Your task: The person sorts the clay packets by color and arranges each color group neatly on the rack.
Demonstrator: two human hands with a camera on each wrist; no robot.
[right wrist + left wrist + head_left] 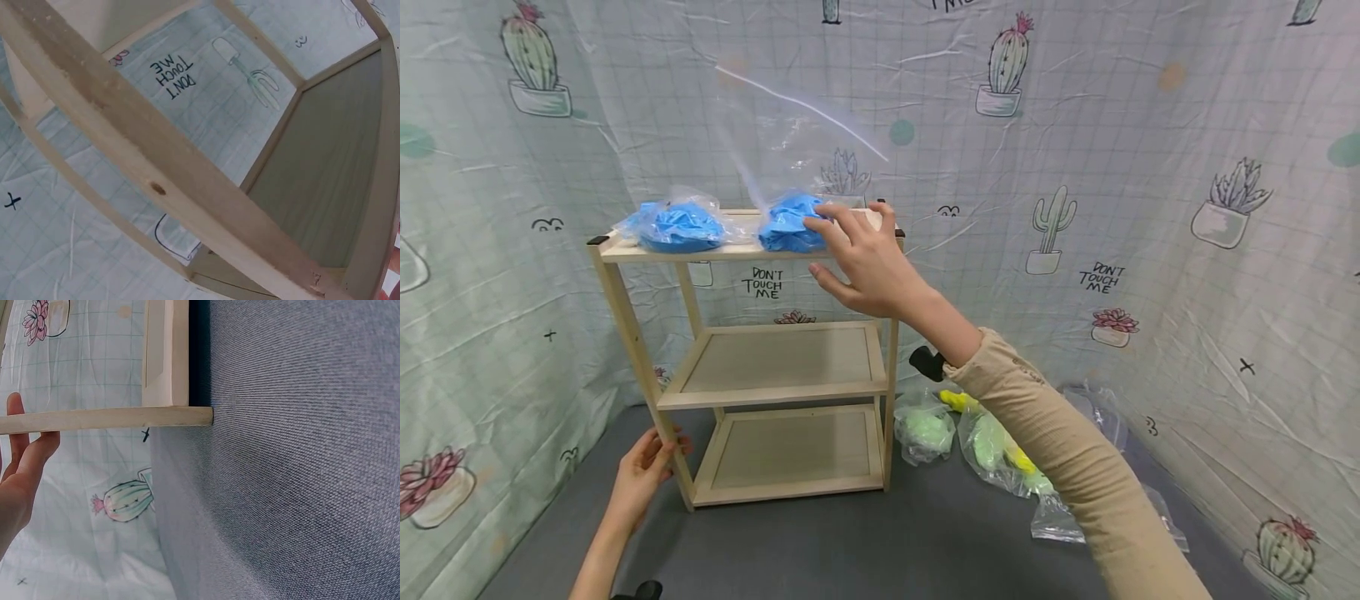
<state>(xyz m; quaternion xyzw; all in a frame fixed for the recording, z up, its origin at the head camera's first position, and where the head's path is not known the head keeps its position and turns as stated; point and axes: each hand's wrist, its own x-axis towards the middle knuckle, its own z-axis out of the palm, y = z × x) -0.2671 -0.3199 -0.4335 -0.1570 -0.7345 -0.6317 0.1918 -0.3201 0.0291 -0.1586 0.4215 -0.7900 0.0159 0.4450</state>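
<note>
A light wooden three-tier shelf rack (775, 396) stands on the grey surface. My left hand (643, 475) grips its front left post (106, 419) low down, thumb and fingers on either side. My right hand (868, 262) is at the right end of the top shelf, fingers spread and bent over it, thumb lower by the front edge. Beside its fingertips lies a crumpled blue bundle (792, 223) in clear plastic. A small white thing (871, 218) shows partly behind the fingers. Another bagged blue bundle (683, 227) sits on the top shelf's left.
Right of the rack, clear bags with pale green contents (925, 429) and a yellow thing (1018, 457) lie on the grey surface (880, 550). A cactus-print curtain (955, 167) hangs behind and at both sides. A clear plastic sheet (805, 125) rises above the top shelf.
</note>
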